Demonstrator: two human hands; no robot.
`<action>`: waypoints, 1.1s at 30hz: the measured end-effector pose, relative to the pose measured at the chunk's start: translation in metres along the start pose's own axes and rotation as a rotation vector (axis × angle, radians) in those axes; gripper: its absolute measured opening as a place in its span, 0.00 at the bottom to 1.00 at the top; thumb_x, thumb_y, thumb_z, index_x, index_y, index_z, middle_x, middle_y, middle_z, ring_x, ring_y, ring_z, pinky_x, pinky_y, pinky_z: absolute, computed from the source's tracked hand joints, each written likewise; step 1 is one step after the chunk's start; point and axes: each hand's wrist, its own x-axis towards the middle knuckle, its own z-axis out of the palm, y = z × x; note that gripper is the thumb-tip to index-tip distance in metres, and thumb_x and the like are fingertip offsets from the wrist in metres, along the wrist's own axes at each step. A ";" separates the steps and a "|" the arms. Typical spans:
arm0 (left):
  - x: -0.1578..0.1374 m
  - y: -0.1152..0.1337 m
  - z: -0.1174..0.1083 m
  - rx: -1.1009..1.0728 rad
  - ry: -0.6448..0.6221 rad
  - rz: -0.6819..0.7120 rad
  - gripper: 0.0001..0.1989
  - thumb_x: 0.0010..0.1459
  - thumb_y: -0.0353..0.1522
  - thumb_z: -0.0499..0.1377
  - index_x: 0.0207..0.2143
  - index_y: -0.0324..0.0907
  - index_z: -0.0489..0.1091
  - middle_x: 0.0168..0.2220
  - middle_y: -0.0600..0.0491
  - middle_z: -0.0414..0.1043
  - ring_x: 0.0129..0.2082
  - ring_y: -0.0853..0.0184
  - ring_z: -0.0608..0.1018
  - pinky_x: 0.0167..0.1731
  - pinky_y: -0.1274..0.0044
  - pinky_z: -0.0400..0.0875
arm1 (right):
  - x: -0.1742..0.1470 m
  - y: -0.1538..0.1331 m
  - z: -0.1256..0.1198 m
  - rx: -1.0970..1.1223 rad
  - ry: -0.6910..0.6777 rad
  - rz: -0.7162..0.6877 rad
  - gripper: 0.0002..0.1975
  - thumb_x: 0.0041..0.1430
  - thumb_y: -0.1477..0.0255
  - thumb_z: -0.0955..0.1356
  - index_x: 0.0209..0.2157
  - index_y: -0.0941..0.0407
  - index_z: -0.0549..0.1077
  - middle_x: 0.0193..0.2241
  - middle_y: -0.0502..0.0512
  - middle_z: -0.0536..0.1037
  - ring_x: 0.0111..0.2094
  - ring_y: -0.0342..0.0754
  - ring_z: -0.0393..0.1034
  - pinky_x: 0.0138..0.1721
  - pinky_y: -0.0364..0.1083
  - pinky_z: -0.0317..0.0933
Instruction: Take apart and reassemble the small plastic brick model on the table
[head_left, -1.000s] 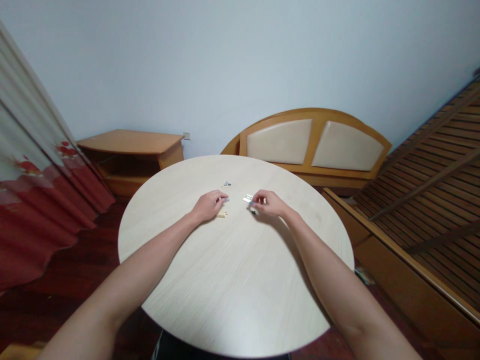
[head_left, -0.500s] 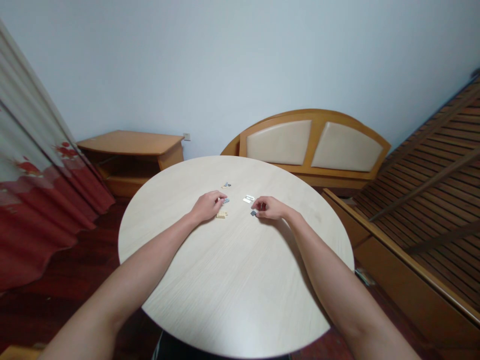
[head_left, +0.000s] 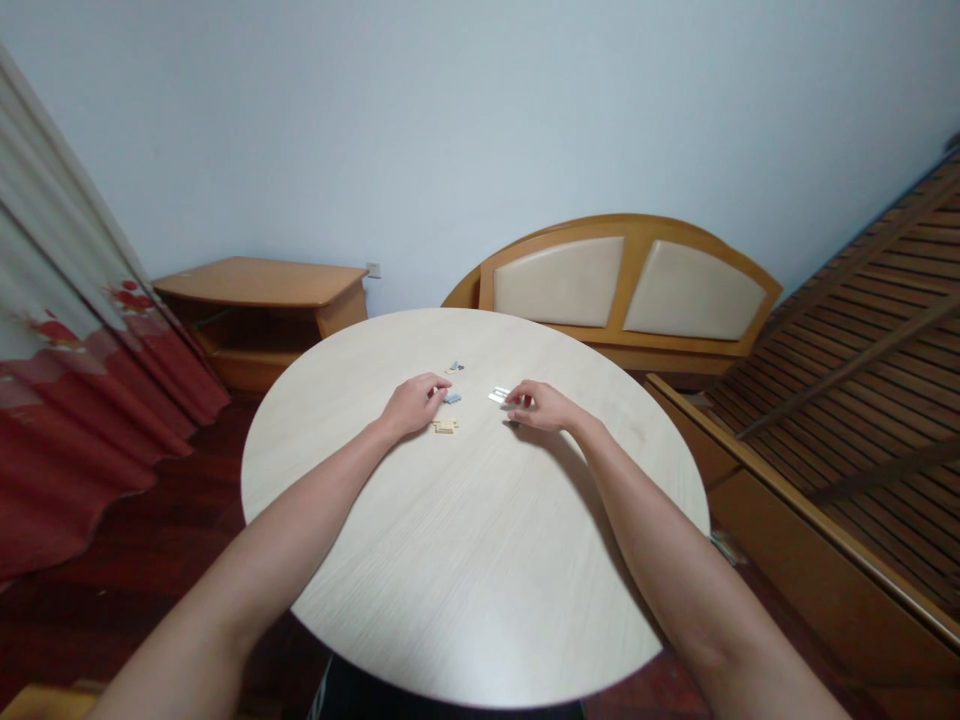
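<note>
Where the left hand [head_left: 415, 403] was: above the far half of the table [head_left: 480, 560], left of the middle, with its fingertips at the grey pieces [head_left: 453, 398].
Left grip: fingers curled and thumb drawn in; whether they pinched a piece or only touched one, I could not tell.
Right hand [head_left: 541, 405]: opposite the left, just beside the white pieces [head_left: 498, 396], palm turned inward.
Right grip: forefinger and thumb bent toward each other, a narrow gap showing; something dark showed by the thumb, but whether it was a piece or shadow, and whether it was held, could not be told.
Grey pieces: in a small cluster, right of the left fingertips.
Tan pieces [head_left: 445, 427]: flat on the table, nearer the person than the grey ones.
Far pieces [head_left: 455, 367]: a little mixed group of grey, tan and dark, beyond the grey cluster.
White pieces: lying flat, shiny, just left of the right fingertips.
Table: round, pale, wood-grained, with light glinting near its front edge.
Behind: a cabinet [head_left: 262, 283] on the left, a socket [head_left: 373, 270] on the wall [head_left: 412, 120], a padded headboard [head_left: 636, 285] on the right.
Sides: a red and white curtain [head_left: 90, 400] left, brown slats [head_left: 862, 330] right.
</note>
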 end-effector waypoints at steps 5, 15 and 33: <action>0.001 -0.009 -0.002 0.013 0.026 -0.038 0.13 0.65 0.32 0.54 0.45 0.41 0.78 0.45 0.47 0.80 0.45 0.60 0.80 0.50 0.69 0.73 | 0.053 -0.022 0.013 -0.087 0.157 -0.067 0.14 0.61 0.73 0.68 0.47 0.58 0.79 0.51 0.64 0.79 0.50 0.54 0.74 0.55 0.49 0.65; -0.001 -0.014 -0.005 0.005 0.019 -0.054 0.13 0.65 0.31 0.54 0.44 0.40 0.78 0.44 0.47 0.81 0.44 0.61 0.80 0.49 0.69 0.74 | 0.132 -0.026 0.037 -0.143 -0.038 0.119 0.10 0.56 0.74 0.70 0.39 0.55 0.82 0.41 0.58 0.85 0.43 0.50 0.77 0.46 0.42 0.64; -0.001 -0.013 -0.001 0.018 -0.011 -0.074 0.14 0.65 0.34 0.54 0.45 0.40 0.78 0.45 0.47 0.81 0.43 0.60 0.80 0.47 0.69 0.74 | -0.003 0.060 0.013 -0.167 0.385 0.583 0.17 0.53 0.82 0.66 0.43 0.57 0.81 0.41 0.61 0.83 0.43 0.54 0.77 0.42 0.45 0.65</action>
